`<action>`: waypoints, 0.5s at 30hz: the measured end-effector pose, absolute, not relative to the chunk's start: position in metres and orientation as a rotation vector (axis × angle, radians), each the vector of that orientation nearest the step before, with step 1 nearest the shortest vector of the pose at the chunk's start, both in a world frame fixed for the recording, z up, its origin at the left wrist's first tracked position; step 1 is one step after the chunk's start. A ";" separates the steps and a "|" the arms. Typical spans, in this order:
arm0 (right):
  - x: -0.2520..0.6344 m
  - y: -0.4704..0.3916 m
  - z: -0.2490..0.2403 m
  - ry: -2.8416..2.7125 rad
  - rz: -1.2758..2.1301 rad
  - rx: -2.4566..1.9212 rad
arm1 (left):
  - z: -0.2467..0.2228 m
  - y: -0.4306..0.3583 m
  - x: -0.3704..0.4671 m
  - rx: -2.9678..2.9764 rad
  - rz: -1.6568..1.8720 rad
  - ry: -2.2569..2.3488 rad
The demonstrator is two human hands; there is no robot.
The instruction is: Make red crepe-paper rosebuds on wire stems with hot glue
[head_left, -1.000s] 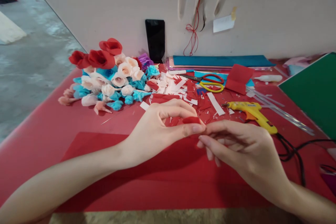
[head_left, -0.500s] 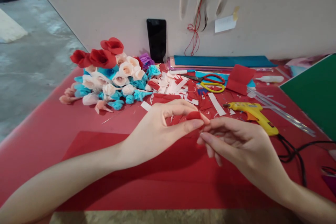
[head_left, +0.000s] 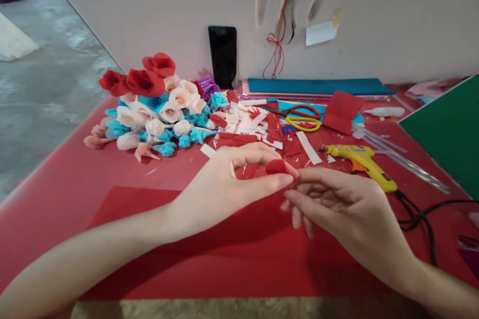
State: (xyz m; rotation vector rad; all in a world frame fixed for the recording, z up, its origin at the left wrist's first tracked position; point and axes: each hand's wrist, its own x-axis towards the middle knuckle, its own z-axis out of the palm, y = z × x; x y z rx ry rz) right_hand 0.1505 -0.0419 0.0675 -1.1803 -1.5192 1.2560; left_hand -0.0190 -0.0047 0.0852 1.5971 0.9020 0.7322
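Between the thumb and fingers of my left hand [head_left: 220, 189] is a small curved piece of red paper [head_left: 276, 166], shaped like a petal. My right hand [head_left: 344, 204] meets the left fingertips at the paper's right end. Its thumb and fingers are curled close together there, and whatever they hold is hidden behind the fingertips. Under both hands a large red paper sheet [head_left: 149, 269] lies flat on the red tabletop [head_left: 63, 184].
Paper flowers [head_left: 172, 109] are heaped at the left. Paper scraps [head_left: 250, 119], scissors [head_left: 307, 118] and a folded red paper [head_left: 342, 112] lie beyond my hands. A yellow glue gun [head_left: 359, 159] with a black cord sits at right, near clear glue sticks [head_left: 411, 164]. A phone [head_left: 223, 55] leans on the wall.
My left thumb has shifted slightly right along the red paper, which shows a little more of its face. The right fingers have moved only a little.
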 end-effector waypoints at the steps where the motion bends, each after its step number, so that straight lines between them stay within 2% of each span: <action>1: 0.151 -0.042 0.068 -1.529 1.241 -1.175 | 0.085 -0.004 -0.019 1.600 0.731 0.898; 15: 0.149 -0.044 0.072 -1.596 1.078 -1.198 | 0.080 0.000 -0.018 1.680 0.762 0.940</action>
